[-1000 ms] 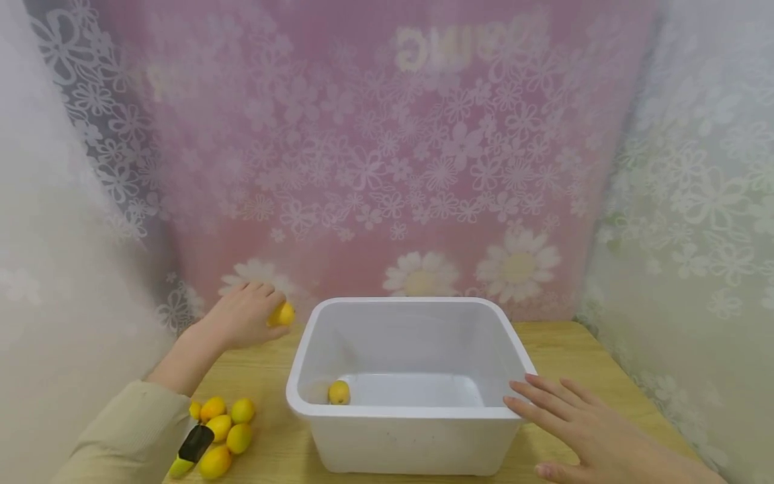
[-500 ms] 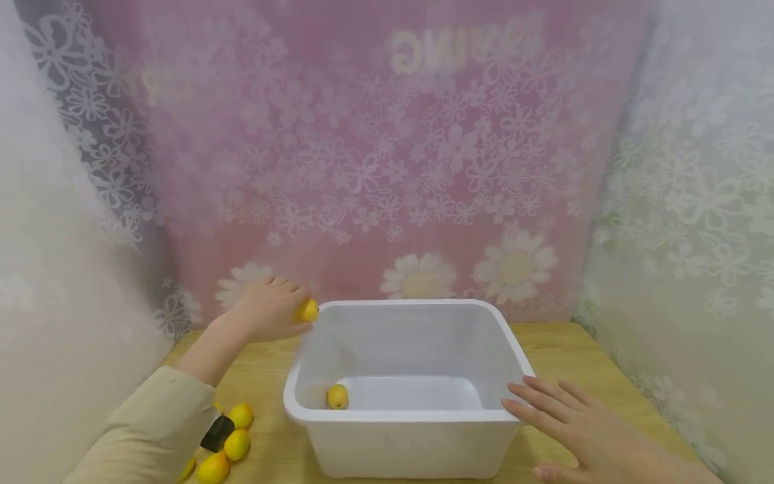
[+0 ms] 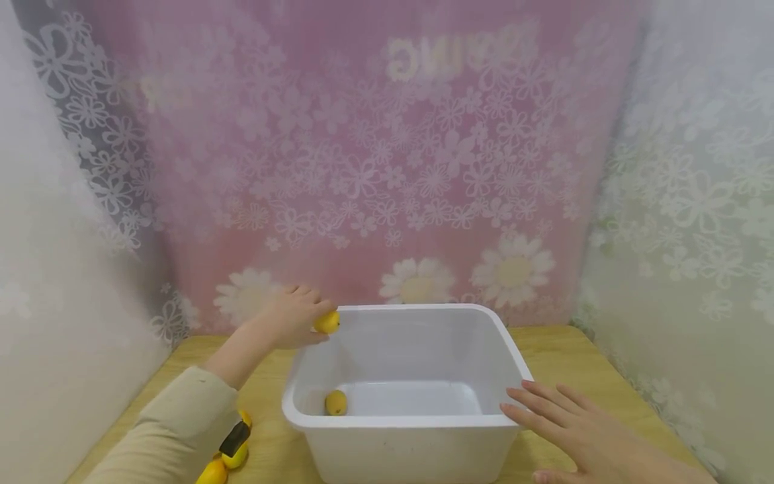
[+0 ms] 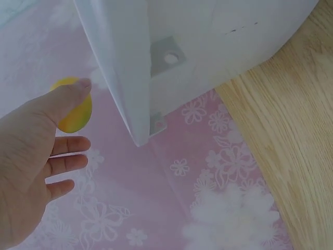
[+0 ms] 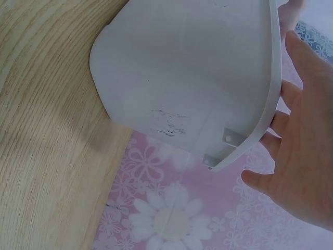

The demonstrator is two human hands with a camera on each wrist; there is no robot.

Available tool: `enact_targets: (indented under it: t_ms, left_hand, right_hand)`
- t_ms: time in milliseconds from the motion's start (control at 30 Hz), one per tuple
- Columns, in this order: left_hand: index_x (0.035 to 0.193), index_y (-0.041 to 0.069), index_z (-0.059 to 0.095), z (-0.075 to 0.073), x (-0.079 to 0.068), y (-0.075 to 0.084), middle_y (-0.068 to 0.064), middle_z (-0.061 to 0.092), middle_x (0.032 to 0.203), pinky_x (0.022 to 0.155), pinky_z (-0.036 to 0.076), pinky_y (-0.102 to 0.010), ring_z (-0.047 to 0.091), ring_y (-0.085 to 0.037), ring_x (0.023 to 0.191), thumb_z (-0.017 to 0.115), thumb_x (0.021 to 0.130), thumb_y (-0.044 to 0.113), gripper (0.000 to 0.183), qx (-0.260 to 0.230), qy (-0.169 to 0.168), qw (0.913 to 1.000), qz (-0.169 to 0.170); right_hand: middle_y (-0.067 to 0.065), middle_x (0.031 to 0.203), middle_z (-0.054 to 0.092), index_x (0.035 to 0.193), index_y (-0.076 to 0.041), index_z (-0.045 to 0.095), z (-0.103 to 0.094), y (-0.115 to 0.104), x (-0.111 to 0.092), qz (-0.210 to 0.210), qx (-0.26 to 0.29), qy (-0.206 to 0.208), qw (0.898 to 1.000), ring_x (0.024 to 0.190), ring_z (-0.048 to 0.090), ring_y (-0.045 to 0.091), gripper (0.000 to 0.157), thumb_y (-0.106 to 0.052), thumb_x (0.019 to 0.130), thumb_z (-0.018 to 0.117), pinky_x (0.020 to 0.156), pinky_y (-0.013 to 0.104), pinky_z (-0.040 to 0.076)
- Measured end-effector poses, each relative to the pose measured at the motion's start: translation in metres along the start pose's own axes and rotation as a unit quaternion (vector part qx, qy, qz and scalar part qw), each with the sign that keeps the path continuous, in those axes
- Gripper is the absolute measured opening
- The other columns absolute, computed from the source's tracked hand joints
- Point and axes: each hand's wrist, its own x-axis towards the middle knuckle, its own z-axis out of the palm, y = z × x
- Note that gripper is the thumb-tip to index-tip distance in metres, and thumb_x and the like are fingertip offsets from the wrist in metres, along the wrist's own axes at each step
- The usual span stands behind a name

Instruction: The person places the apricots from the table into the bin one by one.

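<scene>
Moving rightward since the earlier frame, the left hand (image 3: 295, 318) is pinching a yellow fruit (image 3: 327, 323), which is sitting at the tip of its grip beside the white tub's (image 3: 399, 421) far left corner. Spread, the right hand's (image 3: 571, 427) fingers are touching the near right rim. Another fruit (image 3: 336, 402) is lying inside; more fruits (image 3: 213, 472) are lying on the surface (image 3: 553, 353).

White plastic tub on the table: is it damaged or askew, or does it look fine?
The white plastic tub stands upright. What looks odd is the dark marks on its outer side, clearest in the right wrist view, since the surface around them is plain. Scratches or dirt, I can't tell.
</scene>
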Motion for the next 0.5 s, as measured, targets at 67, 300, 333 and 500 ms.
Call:
enact_targets:
  t_ms: [67, 300, 333, 500]
  left_hand:
    - [0.12, 0.011, 0.056, 0.001, 0.0, 0.001, -0.007, 0.058, 0.101, 0.092, 0.039, -0.048, 0.053, -0.03, 0.101, 0.067, 0.081, 0.043, 0.051, 0.011, 0.005, 0.9999, -0.003]
    - [0.121, 0.005, 0.055, -0.002, -0.009, 0.0, -0.014, 0.058, 0.115, 0.093, 0.038, -0.051, 0.051, -0.034, 0.109, 0.066, 0.084, 0.04, 0.053, -0.002, 0.019, 0.9995, -0.025]
    - [0.121, 0.004, 0.055, -0.002, -0.011, -0.001, -0.014, 0.058, 0.115, 0.093, 0.038, -0.051, 0.052, -0.034, 0.109, 0.065, 0.084, 0.04, 0.052, -0.003, 0.021, 0.9994, -0.029]
    - [0.114, 0.003, 0.058, 0.006, -0.024, -0.009, -0.014, 0.061, 0.109, 0.09, 0.04, -0.05, 0.054, -0.035, 0.105, 0.06, 0.087, 0.037, 0.043, 0.005, 0.036, 0.9981, -0.05]
  right_hand:
    - [0.0, 0.145, 0.037, 0.138, -0.01, 0.043, 0.001, -0.001, 0.0, 0.0, 0.002, 0.0, 1.0, 0.138, 0.018, 0.013, 0.07, -0.053, 0.085, 0.058, 0.11, 0.024, -0.002]
    - [0.0, 0.144, 0.037, 0.14, -0.011, 0.041, 0.002, -0.001, 0.0, 0.003, 0.006, -0.002, 1.0, 0.138, 0.018, 0.013, 0.071, -0.051, 0.084, 0.059, 0.11, 0.023, -0.001]
    - [0.0, 0.144, 0.037, 0.14, -0.012, 0.041, 0.002, -0.001, 0.0, 0.005, 0.006, -0.003, 1.0, 0.138, 0.018, 0.012, 0.071, -0.051, 0.084, 0.06, 0.11, 0.023, -0.001]
    - [-0.002, 0.145, 0.036, 0.14, -0.013, 0.041, 0.002, 0.0, -0.001, 0.012, 0.003, -0.004, 1.0, 0.138, 0.017, 0.011, 0.071, -0.052, 0.083, 0.06, 0.11, 0.022, -0.002]
